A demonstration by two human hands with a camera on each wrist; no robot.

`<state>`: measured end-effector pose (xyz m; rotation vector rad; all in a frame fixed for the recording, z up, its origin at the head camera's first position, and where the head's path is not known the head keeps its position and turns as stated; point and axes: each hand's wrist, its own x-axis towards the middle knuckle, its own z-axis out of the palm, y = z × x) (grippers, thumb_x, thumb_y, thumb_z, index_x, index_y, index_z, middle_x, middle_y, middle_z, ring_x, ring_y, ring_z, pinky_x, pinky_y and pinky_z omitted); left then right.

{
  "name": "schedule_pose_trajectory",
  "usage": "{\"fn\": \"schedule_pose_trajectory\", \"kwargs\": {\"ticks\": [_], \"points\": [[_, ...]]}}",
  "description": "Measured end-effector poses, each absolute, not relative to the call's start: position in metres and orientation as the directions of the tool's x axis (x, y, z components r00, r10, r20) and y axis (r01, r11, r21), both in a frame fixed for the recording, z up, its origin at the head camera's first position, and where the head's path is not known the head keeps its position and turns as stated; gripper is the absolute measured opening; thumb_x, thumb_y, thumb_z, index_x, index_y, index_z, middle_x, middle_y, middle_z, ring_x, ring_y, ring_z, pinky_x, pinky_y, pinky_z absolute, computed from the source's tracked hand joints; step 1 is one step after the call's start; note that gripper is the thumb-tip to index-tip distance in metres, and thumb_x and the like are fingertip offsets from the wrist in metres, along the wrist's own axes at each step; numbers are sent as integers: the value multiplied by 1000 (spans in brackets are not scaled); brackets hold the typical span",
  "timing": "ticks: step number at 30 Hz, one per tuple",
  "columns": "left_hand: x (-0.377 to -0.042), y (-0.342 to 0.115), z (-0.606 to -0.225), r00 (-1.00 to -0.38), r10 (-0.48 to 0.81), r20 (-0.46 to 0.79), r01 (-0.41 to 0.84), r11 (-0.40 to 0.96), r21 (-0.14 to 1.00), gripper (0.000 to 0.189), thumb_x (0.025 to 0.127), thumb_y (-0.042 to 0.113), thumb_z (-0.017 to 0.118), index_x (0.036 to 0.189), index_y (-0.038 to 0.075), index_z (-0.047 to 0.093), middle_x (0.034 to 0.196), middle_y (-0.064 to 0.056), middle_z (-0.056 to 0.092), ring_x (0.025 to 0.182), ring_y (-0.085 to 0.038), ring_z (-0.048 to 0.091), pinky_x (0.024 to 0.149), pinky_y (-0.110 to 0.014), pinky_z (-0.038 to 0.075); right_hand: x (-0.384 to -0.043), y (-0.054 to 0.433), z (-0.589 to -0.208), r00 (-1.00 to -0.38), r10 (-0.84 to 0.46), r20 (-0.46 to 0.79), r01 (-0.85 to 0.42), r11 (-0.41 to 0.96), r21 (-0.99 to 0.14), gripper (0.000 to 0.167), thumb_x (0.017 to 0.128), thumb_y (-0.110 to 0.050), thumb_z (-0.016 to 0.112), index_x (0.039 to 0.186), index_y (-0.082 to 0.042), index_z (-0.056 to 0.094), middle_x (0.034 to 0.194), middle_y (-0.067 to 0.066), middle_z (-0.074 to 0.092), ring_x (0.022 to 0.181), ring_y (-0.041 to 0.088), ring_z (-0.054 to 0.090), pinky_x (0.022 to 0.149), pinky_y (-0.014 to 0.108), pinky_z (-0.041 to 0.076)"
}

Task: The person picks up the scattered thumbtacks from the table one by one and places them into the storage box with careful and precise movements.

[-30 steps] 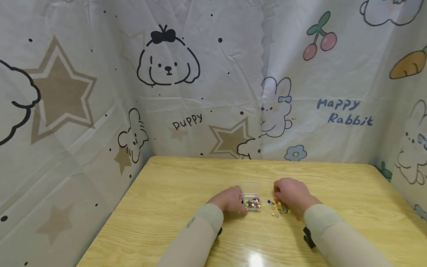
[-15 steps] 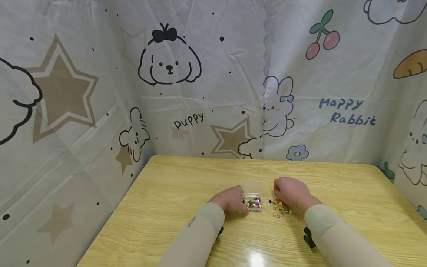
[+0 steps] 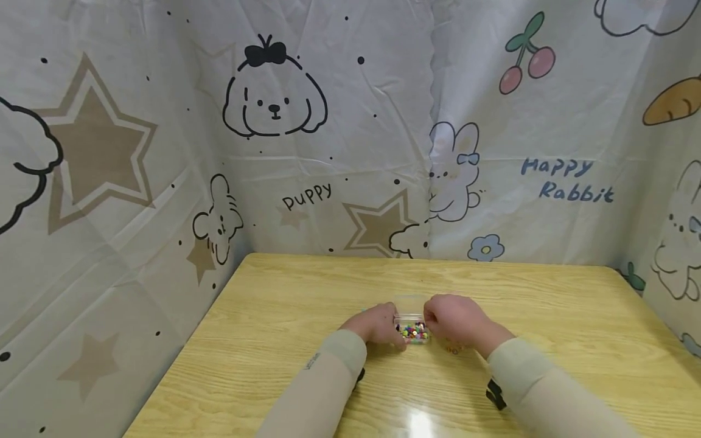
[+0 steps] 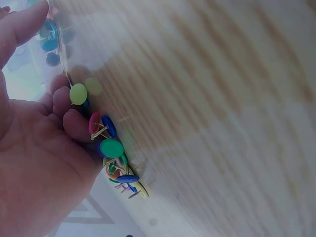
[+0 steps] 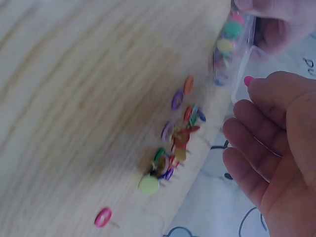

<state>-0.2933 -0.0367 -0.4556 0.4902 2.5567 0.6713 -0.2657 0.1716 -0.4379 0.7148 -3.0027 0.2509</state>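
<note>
A small clear plastic box point(image 3: 412, 317) with its lid up holds many coloured thumbtacks point(image 3: 415, 332). My left hand point(image 3: 378, 324) grips the box's left side, thumb at the front and fingers behind. Over at the box's right side, my right hand point(image 3: 457, 317) pinches a pink thumbtack point(image 5: 248, 80) between thumb and forefinger; its other fingers are loosely bent. Loose thumbtacks point(image 5: 180, 143) lie on the table beneath and beside the right hand, mostly hidden in the head view. More thumbtacks point(image 4: 112, 148) lie by the left hand in the left wrist view.
A yellow wood-grain table point(image 3: 274, 340) carries everything. Patterned cloth point(image 3: 306, 152) hangs behind it and along both sides. One pink thumbtack point(image 5: 103, 217) lies apart from the loose pile.
My right hand has moved left from the loose pile to the box's right edge, carrying a thumbtack. My left hand has stayed on the box.
</note>
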Motion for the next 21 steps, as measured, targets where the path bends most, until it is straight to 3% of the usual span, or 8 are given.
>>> {"fn": "schedule_pose_trajectory", "kwargs": {"ticks": [13, 21], "points": [[-296, -36, -458, -837, 424, -345, 188, 816, 546, 51, 76, 35, 89, 107, 15, 54, 94, 0, 57, 80, -19, 51, 71, -36, 44, -259, 161, -444, -829, -549, 109, -556, 830, -50, 25, 90, -14, 73, 70, -24, 60, 70, -13, 45, 58, 8, 41, 55, 28, 42], [-297, -36, -459, -834, 426, -351, 184, 814, 551, 52, 77, 35, 89, 109, 15, 53, 95, -1, 57, 80, -19, 51, 70, -37, 44, -258, 165, -441, -812, -570, 124, -579, 813, -57, 18, 89, -13, 74, 74, -23, 69, 72, -14, 51, 61, 6, 46, 57, 29, 46]]}}
